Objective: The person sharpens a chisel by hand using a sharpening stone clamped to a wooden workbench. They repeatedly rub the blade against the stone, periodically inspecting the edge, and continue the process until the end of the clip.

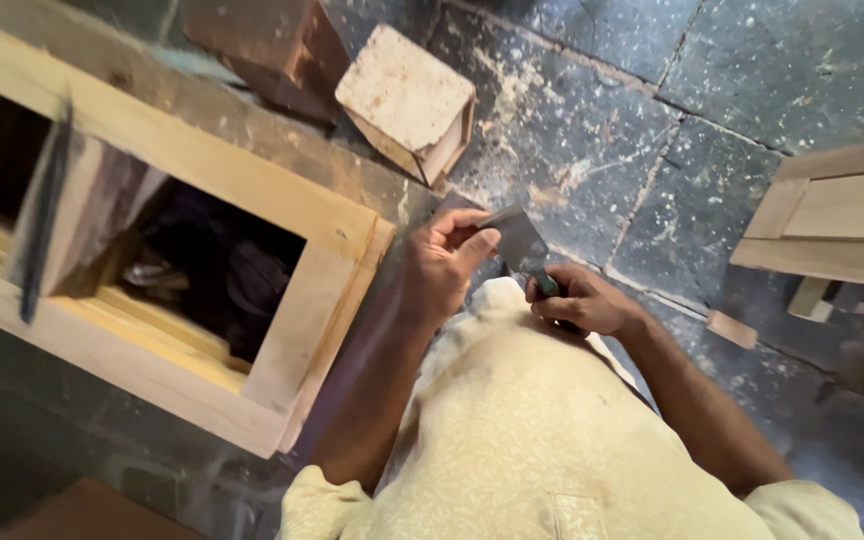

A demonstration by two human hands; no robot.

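A view straight down over a person in a pale patterned shirt, both forearms reaching forward above a dark stone floor [752, 70] spattered with pale flecks.

To the left of the hands lies the largest thing, a pale wooden frame [192, 165] with a rectangular opening that shows dark clutter inside; its near corner sits just beside the left wrist. Beyond the hands, up and slightly left, a small hollow wooden block [407, 95] rests on the floor, with a darker brown block [272, 45] behind it. Far to the right of the hands stands part of another pale wooden frame [842, 215], with small offcuts below it.

Between the hands is a flat dark metal blade [517, 240], seemingly a wide scraper or chisel. The left hand [442, 265] pinches its upper edge between thumb and curled fingers. The right hand [577, 300] is closed around the lower end, where a handle seems to be, though the fingers hide it.

Handling the blade well looks to call for fingertips kept on the flat face, away from the sharp edge, and the right grip held firm.

The frame corner crowds the left elbow side. The floor ahead and to the right of the hands offers the freest room for movement.
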